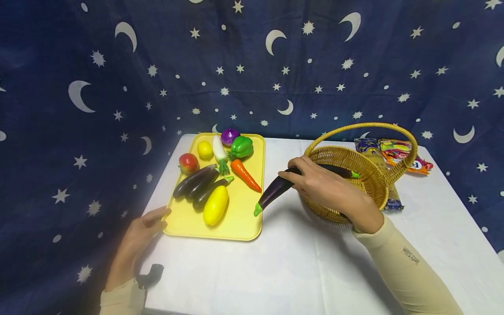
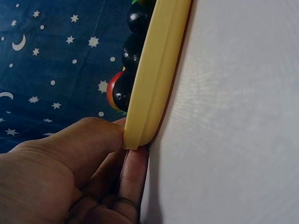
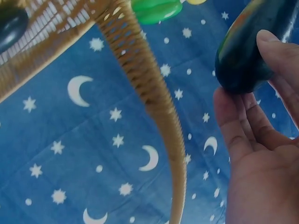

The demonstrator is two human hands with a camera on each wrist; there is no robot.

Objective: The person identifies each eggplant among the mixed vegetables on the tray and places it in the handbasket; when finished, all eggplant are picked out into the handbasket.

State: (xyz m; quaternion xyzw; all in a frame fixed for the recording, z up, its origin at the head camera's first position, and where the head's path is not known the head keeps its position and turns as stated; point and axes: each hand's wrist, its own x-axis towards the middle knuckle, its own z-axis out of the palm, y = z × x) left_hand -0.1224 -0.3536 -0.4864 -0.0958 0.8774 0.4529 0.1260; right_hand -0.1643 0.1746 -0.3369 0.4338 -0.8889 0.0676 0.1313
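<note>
My right hand (image 1: pixel 320 183) grips a dark purple eggplant (image 1: pixel 275 189) by its thick end, its green tip slanting down toward the yellow tray (image 1: pixel 244 225). Seen from the right wrist, thumb and fingertips pinch this eggplant (image 3: pixel 245 60). Below the hand stands a wicker basket (image 1: pixel 378 181), where a second eggplant (image 1: pixel 336 169) lies near the rim. At the tray's near left corner, my left hand (image 1: pixel 138 232) holds the edge; the left wrist view has the thumb and a finger on either side of the tray rim (image 2: pixel 149 93).
On the tray lie three eggplants (image 1: pixel 193 181), an oblong yellow fruit (image 1: pixel 215 205), a carrot (image 1: pixel 246 175), a green pepper (image 1: pixel 241 147), a white radish (image 1: pixel 218 148), a purple onion (image 1: pixel 230 136), a lemon (image 1: pixel 204 150) and a red fruit (image 1: pixel 188 162). Packets (image 1: pixel 401 153) lie behind the basket's tall handle (image 1: pixel 362 125).
</note>
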